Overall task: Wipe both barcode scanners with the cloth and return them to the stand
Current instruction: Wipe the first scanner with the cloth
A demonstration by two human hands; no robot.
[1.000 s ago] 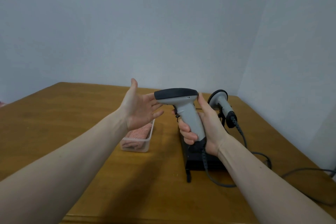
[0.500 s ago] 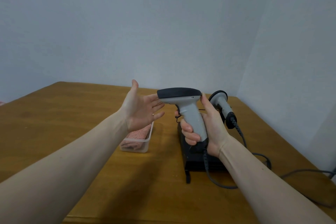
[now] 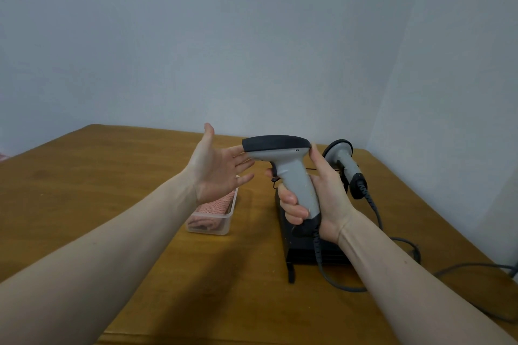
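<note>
Head view, the only one I have. My right hand (image 3: 322,199) is wrapped round the grey handle of the first scanner (image 3: 286,173), fingers curled across the front of the grip and the thumb lying up behind the dark head. I hold that scanner upright in the air above the black stand (image 3: 305,252), with its head pointing to my left. Its coiled cable (image 3: 330,277) drops from the handle's dark base, loops down beside the stand and lies on the table (image 3: 112,165).

My left hand (image 3: 218,171) is spread flat, palm turned toward the scanner, fingers straight and thumb raised. The fingertips (image 3: 238,152) reach the front end of the scanner's head; I cannot tell whether they touch it or sit just short of it. That hand holds nothing.

The second scanner (image 3: 346,168) sits tilted at the far side of the stand, round head uppermost, partly hidden behind my right hand. Its own cable trails off toward the table's right edge.

The cloth (image 3: 215,204), pinkish and rolled, lies in a clear plastic tub (image 3: 221,228) on the table, left of the stand and below my left hand, apart from both hands.

Pale walls meet in a corner behind the table.
</note>
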